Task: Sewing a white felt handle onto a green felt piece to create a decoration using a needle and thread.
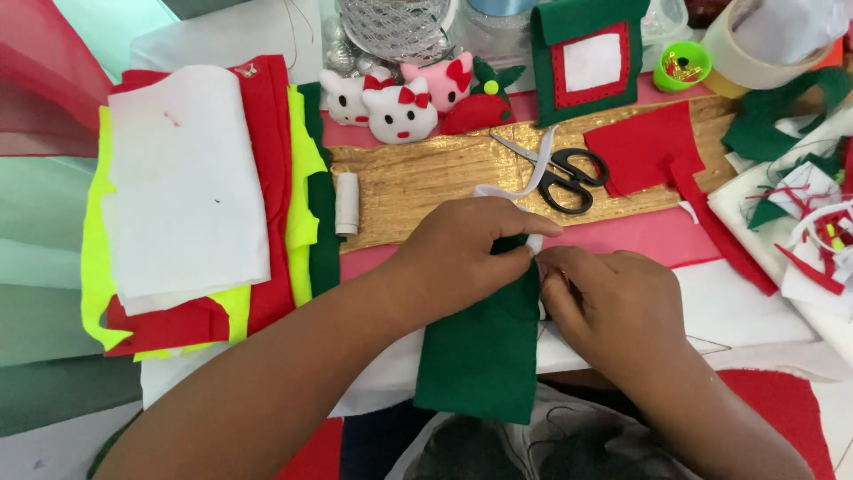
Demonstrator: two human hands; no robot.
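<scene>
The green felt piece (480,356) hangs over the table's near edge, its top edge pinched by both the left hand (462,258) and the right hand (604,307); a firm, even pinch keeps it flat. Behind, a small green cup (681,67) holds pins.

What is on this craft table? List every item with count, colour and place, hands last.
Green felt piece: one, dark green, front centre, under both hands.
White strip: one, white, running up from the fingers.
Scissors: one, black handles, on the gold cloth.
Thread spool: one, white, left end of the gold cloth.
Felt stack: one pile, white, red, yellow, green, left.
Plush cat heads: three, two white, one pink, back centre.
Felt pocket: one, green with red and white square, back.
Pin cup: one, lime green, back right.
Left hand: pinching the strip and felt.
Right hand: pinching beside it.
</scene>
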